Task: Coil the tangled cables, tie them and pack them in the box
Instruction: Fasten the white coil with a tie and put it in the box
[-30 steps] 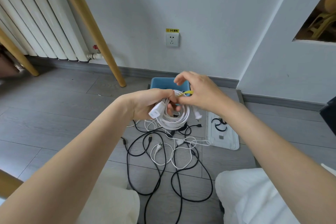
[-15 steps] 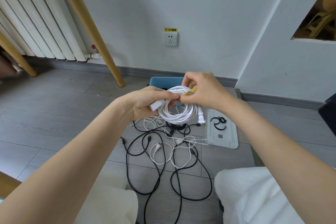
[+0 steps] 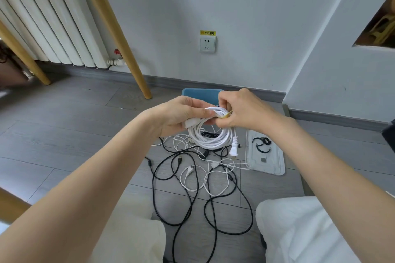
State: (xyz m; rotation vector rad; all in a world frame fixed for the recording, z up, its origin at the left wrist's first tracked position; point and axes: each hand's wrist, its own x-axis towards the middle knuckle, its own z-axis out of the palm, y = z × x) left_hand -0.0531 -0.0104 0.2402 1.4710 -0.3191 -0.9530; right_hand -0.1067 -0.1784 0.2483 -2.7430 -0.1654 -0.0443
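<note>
My left hand point(image 3: 180, 112) grips the top of a coiled white cable point(image 3: 213, 140) held in the air, its white plug point(image 3: 234, 150) dangling at the lower right. My right hand point(image 3: 241, 110) pinches a thin yellow tie point(image 3: 226, 115) at the top of the coil. Behind the hands, a blue box point(image 3: 199, 94) stands on the floor, partly hidden. Tangled black cables point(image 3: 171, 188) and thin white cables point(image 3: 213, 175) lie on the floor below the coil.
A white box lid point(image 3: 269, 164) lies on the floor at right with black straps point(image 3: 261, 144) on it. A wooden table leg point(image 3: 119, 49) and a radiator point(image 3: 53, 23) stand at left. A wall socket point(image 3: 207, 44) sits above the box. My white-trousered knees frame the bottom.
Both hands have lifted the coil slightly and turned it, so the plug now hangs at the lower right. The right fingers have closed tighter on the yellow tie.
</note>
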